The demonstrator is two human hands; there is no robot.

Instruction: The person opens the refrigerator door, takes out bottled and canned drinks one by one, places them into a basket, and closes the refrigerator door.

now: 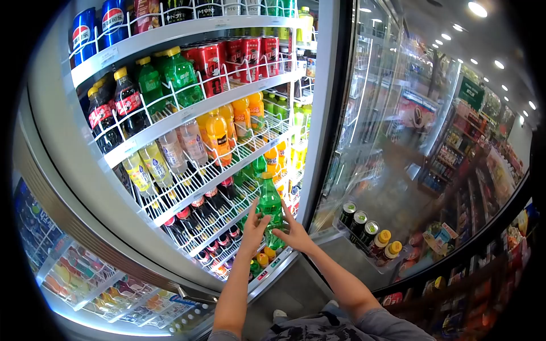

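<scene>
A green bottle with a green cap (270, 200) stands upright between my two hands, in front of the lower fridge shelves. On its left side my left hand (253, 228) has its fingers and thumb against the bottle. My right hand (293, 230) holds the other side, thumb toward the bottle's lower part. Behind it, more green bottles and orange bottles (272, 159) stand on a wire shelf. Dark bottles with red caps (213, 199) are in the rows to the left.
An open glass door (387, 142) is at the right, with cans and yellow-capped bottles (383, 237) near its lower edge. White wire shelves (193, 184) with raised fronts hold several drinks. The fridge frame (74, 165) rises at the left. Store shelves (455, 150) show beyond the door.
</scene>
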